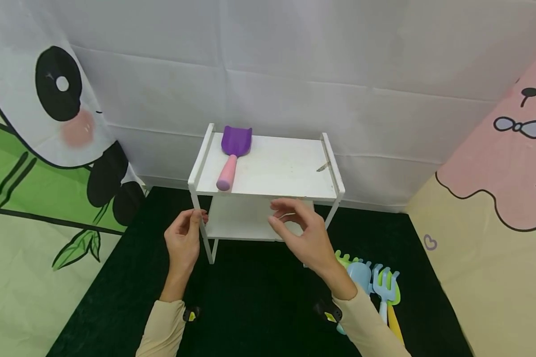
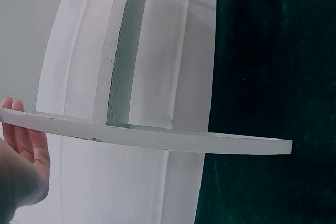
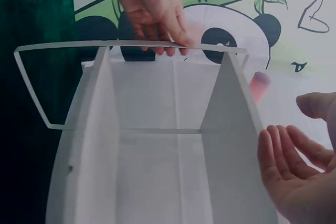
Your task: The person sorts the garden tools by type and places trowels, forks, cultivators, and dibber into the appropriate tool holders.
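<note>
A small white two-tier shelf (image 1: 290, 166) stands against the back wall. My left hand (image 1: 184, 238) holds its front left leg (image 1: 195, 201) just below the top board; in the right wrist view the left hand's fingers (image 3: 163, 30) bend around that white bar. My right hand (image 1: 301, 233) is in front of the top board's front edge, fingers gently curved and thumb apart, with nothing between them. On the top board's left side lies a toy shovel (image 1: 236, 144) with a purple scoop and a pink handle pointing to the front.
Several toy garden tools lie on the dark green floor (image 1: 259, 297) beside my right forearm, among them a light blue fork (image 1: 385, 285) and a yellow handle (image 1: 394, 325). White cloth (image 1: 295, 64) hangs behind the shelf. Cartoon-printed panels flank it, a panda left, a pink figure right.
</note>
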The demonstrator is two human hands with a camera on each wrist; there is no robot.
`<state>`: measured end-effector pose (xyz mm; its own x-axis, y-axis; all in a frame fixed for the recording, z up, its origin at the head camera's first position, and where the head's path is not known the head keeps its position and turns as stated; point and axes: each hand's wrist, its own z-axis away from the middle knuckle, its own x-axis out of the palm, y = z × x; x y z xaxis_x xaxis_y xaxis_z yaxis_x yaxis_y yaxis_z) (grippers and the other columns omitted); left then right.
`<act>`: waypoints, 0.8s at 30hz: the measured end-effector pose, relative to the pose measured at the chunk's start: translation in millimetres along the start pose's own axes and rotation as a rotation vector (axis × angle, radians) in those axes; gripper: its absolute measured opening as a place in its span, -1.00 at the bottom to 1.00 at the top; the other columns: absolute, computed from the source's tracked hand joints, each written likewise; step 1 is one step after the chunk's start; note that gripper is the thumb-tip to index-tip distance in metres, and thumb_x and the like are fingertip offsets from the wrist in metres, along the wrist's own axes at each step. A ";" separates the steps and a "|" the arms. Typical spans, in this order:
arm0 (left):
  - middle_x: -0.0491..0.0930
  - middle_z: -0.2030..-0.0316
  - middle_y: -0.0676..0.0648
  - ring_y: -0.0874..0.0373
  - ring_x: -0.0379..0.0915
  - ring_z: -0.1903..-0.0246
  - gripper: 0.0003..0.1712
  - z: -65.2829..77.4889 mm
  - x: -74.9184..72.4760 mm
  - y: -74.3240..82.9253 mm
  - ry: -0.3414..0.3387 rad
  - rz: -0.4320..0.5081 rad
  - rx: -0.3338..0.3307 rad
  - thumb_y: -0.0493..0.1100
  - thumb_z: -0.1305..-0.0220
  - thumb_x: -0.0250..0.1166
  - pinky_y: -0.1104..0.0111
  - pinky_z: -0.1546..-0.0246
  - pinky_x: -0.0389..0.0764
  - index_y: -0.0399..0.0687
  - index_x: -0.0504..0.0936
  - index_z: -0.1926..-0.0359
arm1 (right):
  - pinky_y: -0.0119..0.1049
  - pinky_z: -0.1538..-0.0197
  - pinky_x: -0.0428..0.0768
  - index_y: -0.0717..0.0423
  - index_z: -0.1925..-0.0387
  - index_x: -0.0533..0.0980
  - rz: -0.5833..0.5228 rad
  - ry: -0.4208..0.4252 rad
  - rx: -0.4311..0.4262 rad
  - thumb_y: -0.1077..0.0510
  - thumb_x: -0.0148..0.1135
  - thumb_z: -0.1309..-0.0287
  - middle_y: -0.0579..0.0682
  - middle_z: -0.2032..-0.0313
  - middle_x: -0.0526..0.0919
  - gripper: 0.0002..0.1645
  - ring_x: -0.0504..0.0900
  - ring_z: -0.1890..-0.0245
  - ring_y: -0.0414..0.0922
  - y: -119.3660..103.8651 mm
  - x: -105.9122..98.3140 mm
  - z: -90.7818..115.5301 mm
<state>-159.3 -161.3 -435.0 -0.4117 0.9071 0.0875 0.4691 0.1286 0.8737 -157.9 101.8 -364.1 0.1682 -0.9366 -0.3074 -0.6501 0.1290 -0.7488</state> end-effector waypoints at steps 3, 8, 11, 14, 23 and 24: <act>0.70 0.28 0.07 0.22 0.65 0.25 -0.77 -0.1 -0.2 -0.5 0.001 -0.003 0.001 -0.35 -0.53 0.15 0.52 0.03 0.59 -0.55 0.62 0.15 | -0.20 -0.12 0.65 0.30 -0.14 0.54 -0.011 0.012 -0.006 0.39 0.32 -0.29 0.13 -0.05 0.66 -0.61 0.65 0.04 -0.01 6.5 -2.3 9.7; 0.71 0.28 -0.12 0.29 0.64 0.25 -0.77 -0.1 -0.3 0.2 -0.001 -0.003 0.003 -0.36 -0.53 0.15 0.52 0.02 0.59 -0.55 0.62 0.15 | -0.23 -0.12 0.65 0.26 -0.17 0.54 -0.002 0.009 0.030 0.38 0.30 -0.32 0.14 -0.06 0.66 -0.60 0.65 0.05 -0.04 17.4 -3.2 27.0; 0.69 0.26 -0.28 0.30 0.64 0.25 -0.77 0.1 -0.3 -0.7 -0.003 -0.010 -0.001 -0.36 -0.53 0.14 0.52 0.02 0.58 -0.55 0.62 0.14 | -0.23 -0.13 0.64 0.23 -0.19 0.53 0.004 0.009 0.053 0.37 0.29 -0.34 0.15 -0.07 0.65 -0.59 0.65 0.06 -0.04 22.7 -2.8 37.4; 0.69 0.25 -0.29 0.30 0.63 0.24 -0.77 -0.6 -1.0 -7.8 -0.001 -0.014 0.000 -0.36 -0.53 0.14 0.52 0.02 0.58 -0.55 0.61 0.14 | -0.23 -0.14 0.64 0.25 -0.20 0.52 0.005 0.016 0.067 0.36 0.28 -0.35 0.18 -0.07 0.65 -0.59 0.65 0.07 -0.04 28.1 -2.9 46.5; 0.72 0.24 -0.08 0.27 0.65 0.22 -0.78 -3.1 -4.9 -31.7 0.002 -0.021 0.004 -0.31 -0.54 0.16 0.49 0.01 0.59 -0.44 0.66 0.11 | -0.30 -0.15 0.61 0.25 -0.20 0.51 0.030 0.019 0.166 0.33 0.26 -0.38 0.14 -0.08 0.64 -0.61 0.64 0.05 -0.10 45.8 -10.8 73.6; 0.72 0.23 -0.08 0.26 0.65 0.22 -0.77 -3.0 -5.2 -31.7 0.001 -0.021 0.005 -0.30 -0.54 0.16 0.48 0.00 0.59 -0.44 0.66 0.11 | -0.30 -0.15 0.61 0.23 -0.20 0.51 0.035 0.021 0.178 0.32 0.27 -0.39 0.13 -0.08 0.64 -0.61 0.64 0.05 -0.10 47.8 -11.9 76.8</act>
<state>-174.4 -171.3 -461.7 -0.4221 0.9039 0.0694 0.4644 0.1499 0.8729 -134.0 144.1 -441.4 0.1311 -0.9369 -0.3240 -0.5132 0.2154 -0.8308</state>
